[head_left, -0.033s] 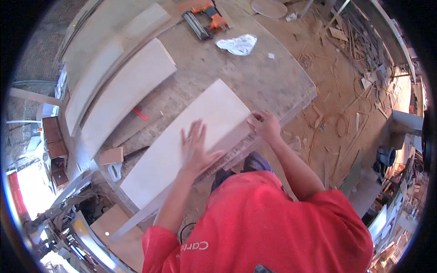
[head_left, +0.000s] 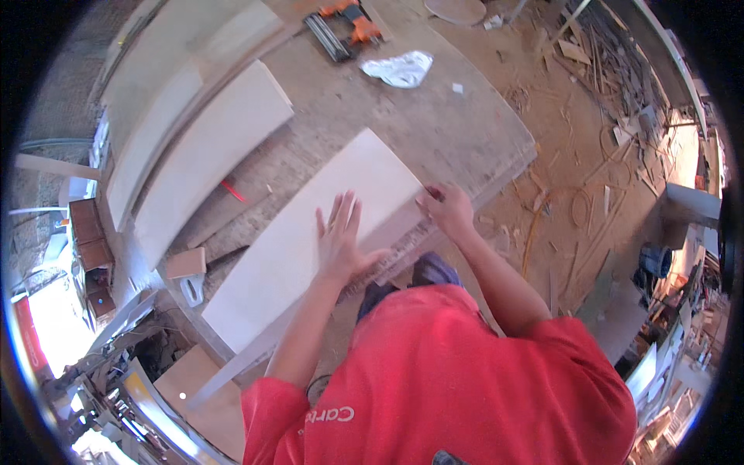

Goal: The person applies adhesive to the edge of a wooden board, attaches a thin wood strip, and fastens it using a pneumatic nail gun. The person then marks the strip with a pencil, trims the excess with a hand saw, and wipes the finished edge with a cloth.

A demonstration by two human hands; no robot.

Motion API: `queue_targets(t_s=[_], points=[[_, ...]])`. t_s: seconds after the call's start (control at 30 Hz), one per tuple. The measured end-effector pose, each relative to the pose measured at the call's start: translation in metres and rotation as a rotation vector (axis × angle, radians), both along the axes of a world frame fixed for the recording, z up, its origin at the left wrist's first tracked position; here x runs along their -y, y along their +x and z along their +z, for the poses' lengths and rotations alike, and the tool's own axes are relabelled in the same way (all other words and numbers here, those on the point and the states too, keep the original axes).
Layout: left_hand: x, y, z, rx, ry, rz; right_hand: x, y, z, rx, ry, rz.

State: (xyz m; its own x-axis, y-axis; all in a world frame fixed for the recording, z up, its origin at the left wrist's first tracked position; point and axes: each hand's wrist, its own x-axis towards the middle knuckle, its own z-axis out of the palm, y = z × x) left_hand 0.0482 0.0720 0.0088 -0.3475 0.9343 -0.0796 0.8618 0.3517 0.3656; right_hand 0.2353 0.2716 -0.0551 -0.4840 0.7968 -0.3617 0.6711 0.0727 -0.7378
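Observation:
A long pale board lies slantwise on the worktable near my body. My left hand rests on its near side, palm down with fingers stretched and spread. At the board's right end, my right hand is closed by the near corner, thumb and fingers pinched together. What those fingers hold, if anything, is too small to make out. Beyond the board lies a wider, curved pale panel, with another curved panel behind it.
An orange and black nail gun and a crumpled silvery sheet lie on the far part of the worktable. A red strip and a small wood block sit left of the board. Wood scraps litter the floor at right.
The whole view has shifted slightly. My left hand has moved a little rightward over the board, its fingers now sharper and more upright. My right hand stays at the corner.

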Motion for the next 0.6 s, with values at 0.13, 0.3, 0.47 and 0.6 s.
queue_targets(t_s=[0.13, 0.3, 0.47, 0.6], points=[[-0.061, 0.047, -0.030, 0.018, -0.065, 0.014, -0.020, 0.007, 0.015, 0.061, 0.085, 0.018], [-0.060, 0.048, -0.060, -0.043, -0.034, 0.015, -0.023, 0.010, 0.009, 0.044, 0.069, 0.036], [-0.062, 0.052, -0.065, -0.040, -0.012, 0.050, -0.031, 0.009, 0.021, 0.043, 0.008, 0.071], [-0.061, 0.053, -0.066, -0.017, -0.003, 0.031, -0.036, 0.019, 0.014, -0.015, 0.057, 0.150]])
